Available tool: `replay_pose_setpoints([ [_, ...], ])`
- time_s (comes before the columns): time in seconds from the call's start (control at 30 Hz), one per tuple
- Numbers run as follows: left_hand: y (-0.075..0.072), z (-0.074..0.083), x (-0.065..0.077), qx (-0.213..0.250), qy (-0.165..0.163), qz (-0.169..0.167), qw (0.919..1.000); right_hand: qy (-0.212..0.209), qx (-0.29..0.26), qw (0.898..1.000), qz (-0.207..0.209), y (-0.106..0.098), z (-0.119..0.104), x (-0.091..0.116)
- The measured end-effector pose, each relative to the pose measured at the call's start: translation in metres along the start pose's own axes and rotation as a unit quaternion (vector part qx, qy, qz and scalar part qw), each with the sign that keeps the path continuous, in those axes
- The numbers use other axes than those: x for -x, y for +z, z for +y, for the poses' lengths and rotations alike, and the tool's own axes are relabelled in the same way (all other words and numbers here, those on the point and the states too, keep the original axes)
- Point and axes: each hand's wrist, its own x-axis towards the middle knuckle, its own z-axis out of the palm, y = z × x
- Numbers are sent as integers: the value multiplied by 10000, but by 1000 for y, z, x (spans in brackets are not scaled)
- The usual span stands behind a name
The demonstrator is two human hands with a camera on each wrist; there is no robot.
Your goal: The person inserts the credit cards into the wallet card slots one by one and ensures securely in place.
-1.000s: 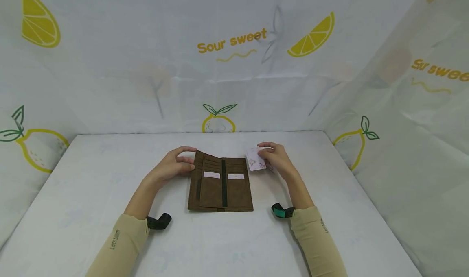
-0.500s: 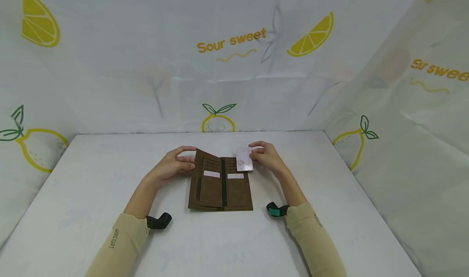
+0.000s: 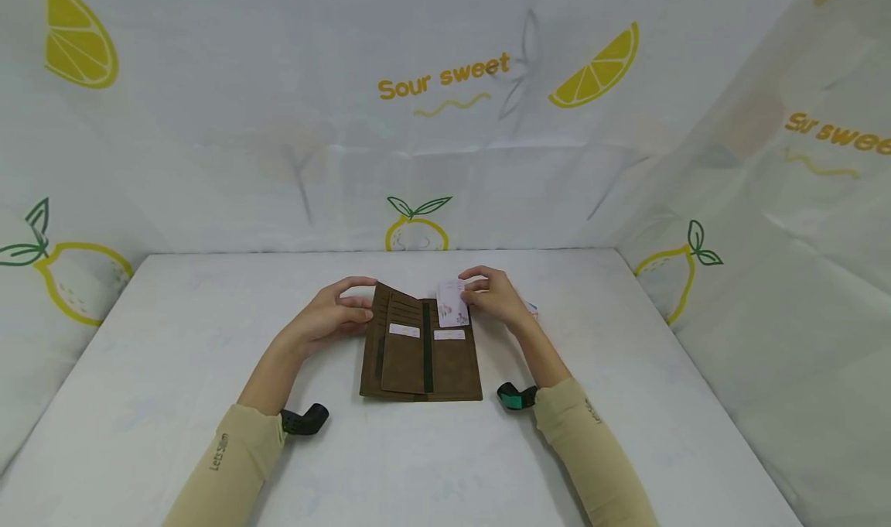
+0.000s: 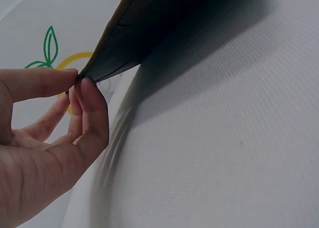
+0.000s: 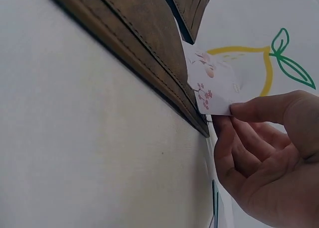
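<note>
A brown long wallet (image 3: 402, 368) lies spread on the white table, its left side tilted up. My left hand (image 3: 326, 319) pinches the raised upper left corner of the wallet; in the left wrist view thumb and finger meet on that edge. Between thumb and fingers my right hand (image 3: 498, 298) holds a white card (image 3: 452, 304) with pinkish flower prints, over the upper right card slots. The right wrist view shows the card (image 5: 215, 94) against the wallet's edge; whether its lower end is inside a slot I cannot tell. White strips (image 3: 404, 331) show in slots on both halves.
Behind the right wrist, part of another printed card or cards (image 3: 533, 309) lies on the table (image 3: 418, 465). Black wrist cameras (image 3: 305, 419) sit on both forearms. A white sheet (image 3: 278, 109) with lemon prints hangs behind and to the sides.
My right hand has moved left with the card, from beside the wallet to over its upper right slots. The left hand keeps its pinch on the wallet corner, almost unmoved.
</note>
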Motion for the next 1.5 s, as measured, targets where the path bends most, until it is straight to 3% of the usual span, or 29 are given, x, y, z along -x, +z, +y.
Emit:
replay_pose_setpoints([
  [0.97, 3, 3, 2, 206, -95, 40, 9997, -116, 316, 9993, -165, 9, -4, 3],
  [1.5, 4, 4, 3, 74, -75, 32, 9999, -134, 615, 9966, -526, 3, -2, 5],
])
